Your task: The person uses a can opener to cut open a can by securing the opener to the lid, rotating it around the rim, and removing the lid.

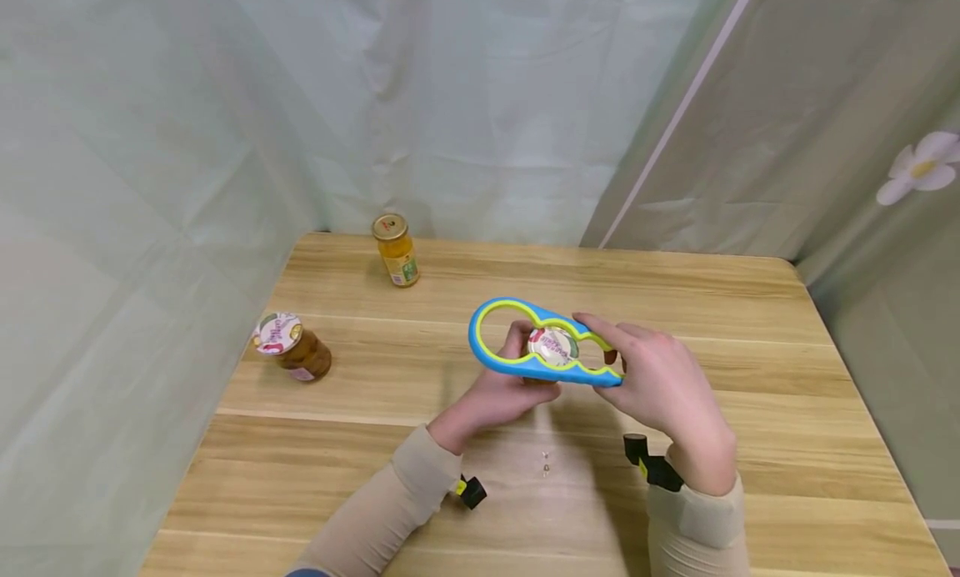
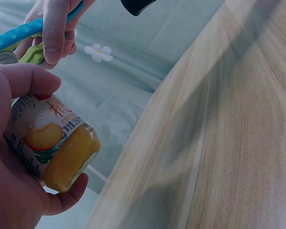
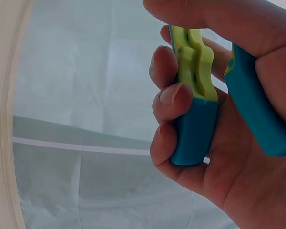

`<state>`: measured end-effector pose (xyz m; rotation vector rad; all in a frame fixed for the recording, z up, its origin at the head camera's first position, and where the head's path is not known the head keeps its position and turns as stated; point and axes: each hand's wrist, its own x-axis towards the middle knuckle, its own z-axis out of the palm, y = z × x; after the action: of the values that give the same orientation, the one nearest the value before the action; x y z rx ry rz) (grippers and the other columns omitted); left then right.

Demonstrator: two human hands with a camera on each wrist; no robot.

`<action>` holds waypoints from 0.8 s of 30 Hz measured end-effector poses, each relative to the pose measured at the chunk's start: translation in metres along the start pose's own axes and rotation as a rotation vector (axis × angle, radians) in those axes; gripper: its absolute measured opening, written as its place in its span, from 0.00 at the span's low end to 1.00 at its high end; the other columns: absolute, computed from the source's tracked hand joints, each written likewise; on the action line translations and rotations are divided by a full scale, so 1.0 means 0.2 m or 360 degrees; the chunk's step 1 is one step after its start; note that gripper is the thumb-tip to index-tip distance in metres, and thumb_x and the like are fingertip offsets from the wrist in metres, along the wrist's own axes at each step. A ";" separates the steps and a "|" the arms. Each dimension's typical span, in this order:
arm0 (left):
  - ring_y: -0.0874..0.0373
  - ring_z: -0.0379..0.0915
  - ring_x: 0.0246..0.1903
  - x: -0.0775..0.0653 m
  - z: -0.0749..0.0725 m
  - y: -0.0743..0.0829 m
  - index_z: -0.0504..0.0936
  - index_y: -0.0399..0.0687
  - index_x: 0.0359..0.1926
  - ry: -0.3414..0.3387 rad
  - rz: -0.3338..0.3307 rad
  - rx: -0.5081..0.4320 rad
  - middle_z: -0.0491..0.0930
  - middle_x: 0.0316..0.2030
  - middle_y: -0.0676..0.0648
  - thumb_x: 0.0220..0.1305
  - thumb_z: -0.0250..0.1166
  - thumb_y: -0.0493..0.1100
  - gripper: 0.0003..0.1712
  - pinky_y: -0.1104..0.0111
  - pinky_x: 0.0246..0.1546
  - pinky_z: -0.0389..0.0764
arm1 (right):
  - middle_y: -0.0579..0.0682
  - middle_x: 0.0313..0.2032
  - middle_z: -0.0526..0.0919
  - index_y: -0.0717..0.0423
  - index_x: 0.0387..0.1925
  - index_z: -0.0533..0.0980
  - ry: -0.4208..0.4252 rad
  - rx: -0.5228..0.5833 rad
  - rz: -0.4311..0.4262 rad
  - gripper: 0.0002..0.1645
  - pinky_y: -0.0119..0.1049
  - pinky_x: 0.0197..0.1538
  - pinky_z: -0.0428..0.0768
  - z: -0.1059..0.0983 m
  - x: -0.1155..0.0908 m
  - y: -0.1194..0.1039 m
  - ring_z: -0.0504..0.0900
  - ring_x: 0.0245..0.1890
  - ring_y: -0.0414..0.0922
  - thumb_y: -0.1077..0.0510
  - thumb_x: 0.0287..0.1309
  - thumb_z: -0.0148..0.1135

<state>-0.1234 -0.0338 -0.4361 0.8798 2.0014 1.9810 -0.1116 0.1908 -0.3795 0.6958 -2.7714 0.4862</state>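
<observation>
My left hand [image 1: 495, 398] grips a glass jar [image 2: 69, 162] with orange-yellow contents and a fruit label, held up over the table. Its white patterned lid [image 1: 553, 347] shows inside the opening of a blue and lime-green jar opener [image 1: 551, 372], whose scalloped inner edges lie around it. My right hand [image 1: 663, 381] holds the opener by its two handle ends. In the right wrist view, fingers [image 3: 174, 98] curl round one blue handle [image 3: 195, 131], while the other handle [image 3: 260, 112] lies against the thumb side of the palm.
A gold-lidded jar [image 1: 397, 256] with yellow contents stands at the back left of the wooden table [image 1: 750, 410]. Farther left is a jar of brown contents [image 1: 307, 358] with a patterned lid. Small clear drops [image 1: 546, 467] lie below the hands. Pale curtains [image 1: 487, 127] surround the table.
</observation>
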 end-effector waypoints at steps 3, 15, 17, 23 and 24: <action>0.55 0.67 0.55 0.00 0.00 0.00 0.56 0.45 0.57 -0.0018 0.0025 0.0010 0.66 0.59 0.45 0.54 0.67 0.24 0.37 0.62 0.57 0.72 | 0.35 0.27 0.75 0.31 0.65 0.72 -0.0005 0.0002 -0.0009 0.45 0.34 0.21 0.69 0.00 0.00 0.00 0.70 0.22 0.37 0.51 0.40 0.74; 0.53 0.68 0.56 0.00 -0.04 0.02 0.57 0.34 0.66 -0.0076 0.0064 0.0220 0.70 0.58 0.38 0.45 0.71 0.26 0.48 0.60 0.61 0.71 | 0.33 0.26 0.74 0.24 0.65 0.69 -0.0005 0.0052 -0.0115 0.46 0.32 0.21 0.70 -0.01 0.01 0.01 0.70 0.23 0.34 0.46 0.41 0.76; 0.52 0.69 0.55 0.00 -0.05 0.03 0.58 0.30 0.65 -0.0090 0.0075 0.0267 0.72 0.57 0.36 0.44 0.72 0.26 0.47 0.59 0.61 0.72 | 0.33 0.27 0.75 0.24 0.66 0.70 0.0003 0.0064 -0.0134 0.46 0.32 0.22 0.70 -0.02 0.01 0.01 0.70 0.24 0.33 0.46 0.41 0.77; 0.52 0.70 0.54 -0.02 -0.05 -0.02 0.59 0.29 0.64 -0.0182 0.0001 0.0201 0.73 0.56 0.35 0.46 0.72 0.26 0.45 0.56 0.62 0.71 | 0.33 0.27 0.77 0.28 0.65 0.72 0.0005 0.0119 -0.0196 0.44 0.32 0.23 0.72 -0.01 -0.01 0.01 0.72 0.27 0.31 0.45 0.43 0.77; 0.53 0.69 0.55 -0.03 -0.04 -0.04 0.58 0.31 0.65 -0.0195 -0.0019 0.0187 0.72 0.57 0.36 0.47 0.72 0.26 0.46 0.56 0.63 0.71 | 0.32 0.27 0.76 0.27 0.65 0.71 0.0007 0.0123 -0.0202 0.44 0.32 0.23 0.72 -0.01 -0.02 0.02 0.72 0.27 0.31 0.45 0.43 0.77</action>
<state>-0.1258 -0.0437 -0.4446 0.9870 2.0651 1.7723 -0.1098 0.1956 -0.3794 0.8808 -2.6951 0.5701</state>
